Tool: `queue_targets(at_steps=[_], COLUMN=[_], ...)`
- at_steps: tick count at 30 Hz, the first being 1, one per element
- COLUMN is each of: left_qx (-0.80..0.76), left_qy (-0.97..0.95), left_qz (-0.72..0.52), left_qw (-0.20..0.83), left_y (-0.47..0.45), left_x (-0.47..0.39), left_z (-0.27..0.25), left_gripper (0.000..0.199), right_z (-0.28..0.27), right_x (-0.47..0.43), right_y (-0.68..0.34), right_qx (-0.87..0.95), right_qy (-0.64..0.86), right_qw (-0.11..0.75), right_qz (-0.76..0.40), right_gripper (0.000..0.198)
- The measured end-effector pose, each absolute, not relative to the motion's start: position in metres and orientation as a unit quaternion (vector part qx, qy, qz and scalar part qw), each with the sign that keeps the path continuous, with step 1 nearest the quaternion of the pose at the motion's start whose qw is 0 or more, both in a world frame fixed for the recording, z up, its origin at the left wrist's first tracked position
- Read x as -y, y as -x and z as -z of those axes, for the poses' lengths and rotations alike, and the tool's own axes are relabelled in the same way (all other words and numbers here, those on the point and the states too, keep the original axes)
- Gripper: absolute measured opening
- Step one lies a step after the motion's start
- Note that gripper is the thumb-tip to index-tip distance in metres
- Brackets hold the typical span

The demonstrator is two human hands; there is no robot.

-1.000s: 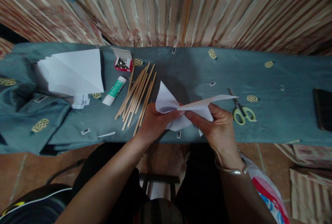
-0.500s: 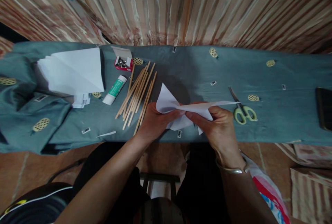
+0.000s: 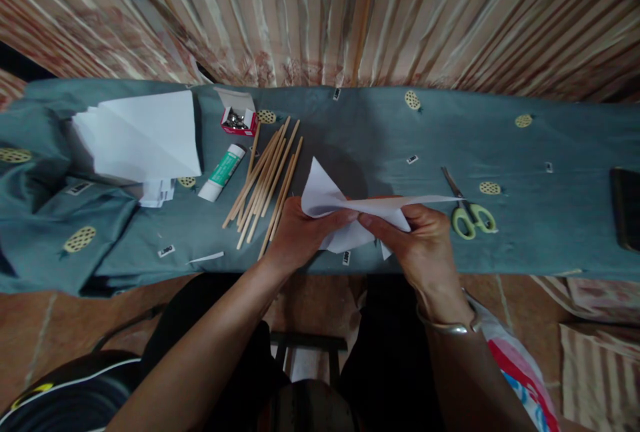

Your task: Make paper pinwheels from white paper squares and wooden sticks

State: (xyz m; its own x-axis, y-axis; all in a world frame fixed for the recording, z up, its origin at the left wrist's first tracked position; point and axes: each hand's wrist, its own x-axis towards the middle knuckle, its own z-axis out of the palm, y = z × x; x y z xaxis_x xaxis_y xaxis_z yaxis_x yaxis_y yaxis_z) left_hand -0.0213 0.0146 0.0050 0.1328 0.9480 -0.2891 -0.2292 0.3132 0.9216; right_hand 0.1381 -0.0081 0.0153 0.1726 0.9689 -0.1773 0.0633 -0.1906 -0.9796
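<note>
Above the near part of the cloth, a white piece of paper (image 3: 325, 187) with folded, pointed corners is pinched between both hands. My left hand (image 3: 305, 229) is closed on its left part, the thumb pressing near the centre. My right hand (image 3: 420, 235) grips it from the right, its thumb tip close to the left one. The fingers beneath the paper are partly hidden. Several wooden sticks (image 3: 265, 185) lie just left of my left hand. Scissors with green handles (image 3: 473, 219) rest to the right of my right hand, one paper tip reaching over them.
A glue stick (image 3: 223, 172) and a small red box of metal pieces (image 3: 239, 120) lie left of the sticks. Farther left is a stack of white paper (image 3: 150, 135). A paper strip (image 3: 206, 258) lies near the front edge. A dark phone-like object (image 3: 626, 209) is at the far right.
Almost nothing differs. Both hands keep the same pinch on the paper, and the view has shifted very slightly.
</note>
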Motion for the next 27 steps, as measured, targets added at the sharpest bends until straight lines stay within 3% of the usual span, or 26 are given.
queue_targets(at_steps=[3,27], left_qx=[-0.472,-0.456], left_qy=[-0.364,-0.35], left_qz=[-0.457,-0.477], left_qw=[0.66,0.665], left_y=[0.0195,0.0162], left_x=[-0.0135,-0.0141], left_z=[-0.0026,-0.0029], left_gripper=[0.019,0.022], right_z=[-0.0152,-0.0122], right_x=[0.008,0.008], right_y=[-0.139,-0.137], right_qx=[0.435,0.446], right_qy=[0.603,0.591], right_qw=[0.464,0.472], right_qz=[-0.482,-0.479], right_gripper=[0.003,0.008])
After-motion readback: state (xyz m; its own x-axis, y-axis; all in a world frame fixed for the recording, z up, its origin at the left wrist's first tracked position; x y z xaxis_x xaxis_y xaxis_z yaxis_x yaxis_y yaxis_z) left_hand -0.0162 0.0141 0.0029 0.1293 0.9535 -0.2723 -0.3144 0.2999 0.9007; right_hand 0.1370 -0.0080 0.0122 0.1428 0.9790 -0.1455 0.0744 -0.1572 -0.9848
